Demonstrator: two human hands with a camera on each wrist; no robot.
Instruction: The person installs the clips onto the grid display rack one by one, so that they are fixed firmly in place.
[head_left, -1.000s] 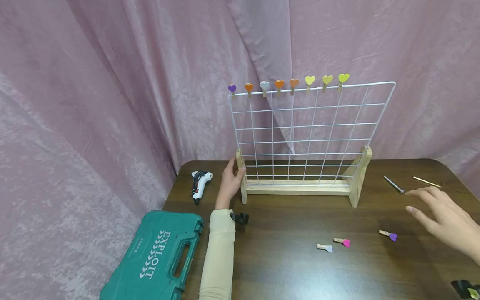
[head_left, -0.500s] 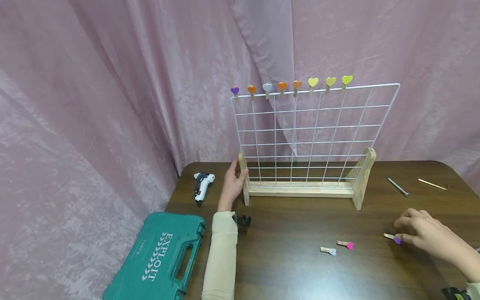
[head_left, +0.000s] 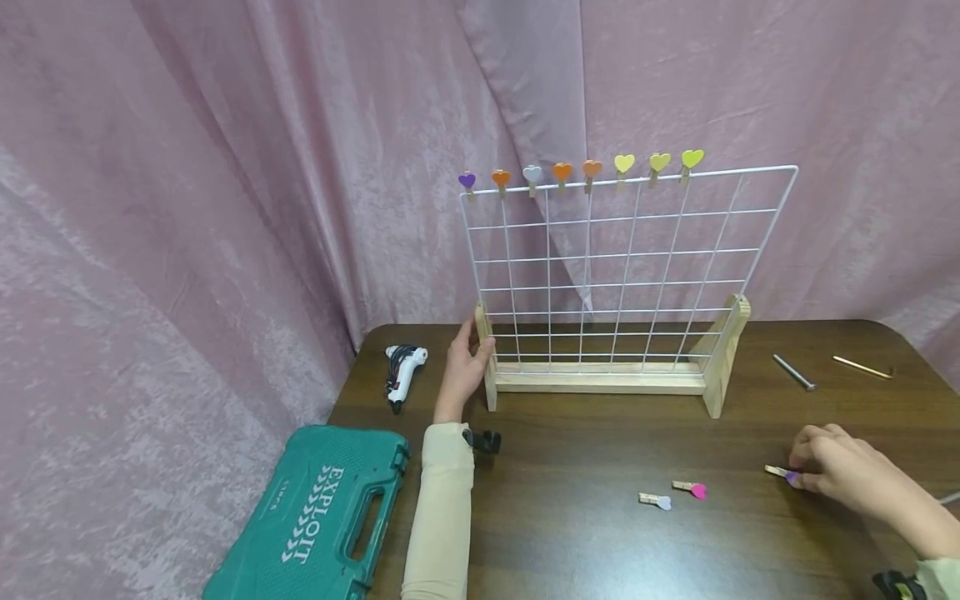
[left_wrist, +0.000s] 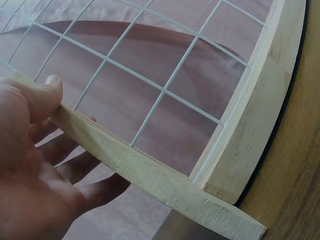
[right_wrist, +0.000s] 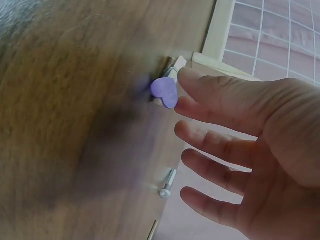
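Note:
A white wire grid rack (head_left: 622,252) stands in a pale wooden base (head_left: 600,382). Along its top wire sits a row of heart clothespins in purple, orange, white and yellow. My left hand (head_left: 462,371) grips the base's left side piece (left_wrist: 145,175), thumb on one face and fingers behind. On the table lies a purple heart clothespin (right_wrist: 165,91). The thumb and index fingertip of my right hand (head_left: 851,471) are right at its heart, slightly apart, while the other fingers (right_wrist: 215,167) are spread. White (head_left: 656,501) and pink (head_left: 690,489) heart clothespins lie to its left.
A green tool case (head_left: 300,508) lies at the table's left front, with a white glue gun (head_left: 403,375) behind it. A bolt (head_left: 793,372) and a thin brass-coloured rod (head_left: 862,367) lie at the back right. Pink curtain (head_left: 360,150) hangs behind the table.
My right hand has come down and toward me from near the bolt to the purple heart clothespin. The left hand keeps its grip on the rack's base.

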